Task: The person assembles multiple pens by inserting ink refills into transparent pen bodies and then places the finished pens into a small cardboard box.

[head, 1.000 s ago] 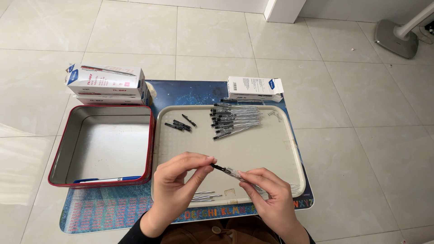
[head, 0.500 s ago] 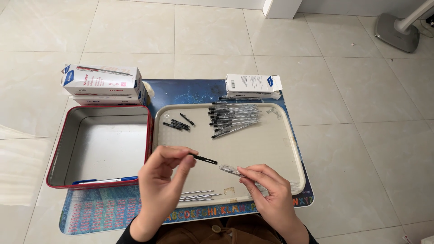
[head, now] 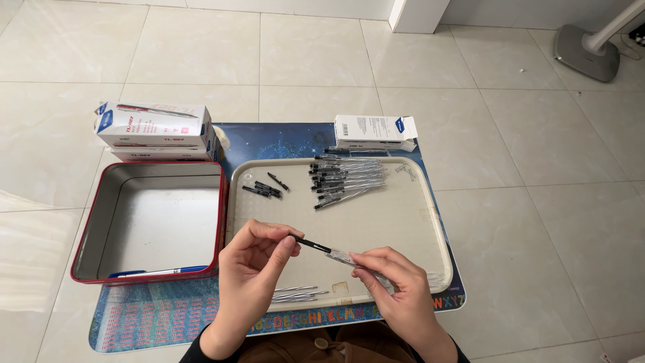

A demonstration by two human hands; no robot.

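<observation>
The left hand (head: 252, 269) pinches the black tip of a pen (head: 334, 253) between thumb and forefinger; the right hand (head: 393, 286) pinches its clear barrel. The pen hangs above the beige tray (head: 403, 222), long axis slanting from upper left to lower right, black end leftward. The tray rests on a printed mat (head: 161, 319) over pale floor tiles (head: 537, 202), beside a red-rimmed tin (head: 148, 215).

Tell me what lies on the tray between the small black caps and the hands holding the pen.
Nothing: in the head view, the beige tray is bare between the black caps and the pen.
</observation>
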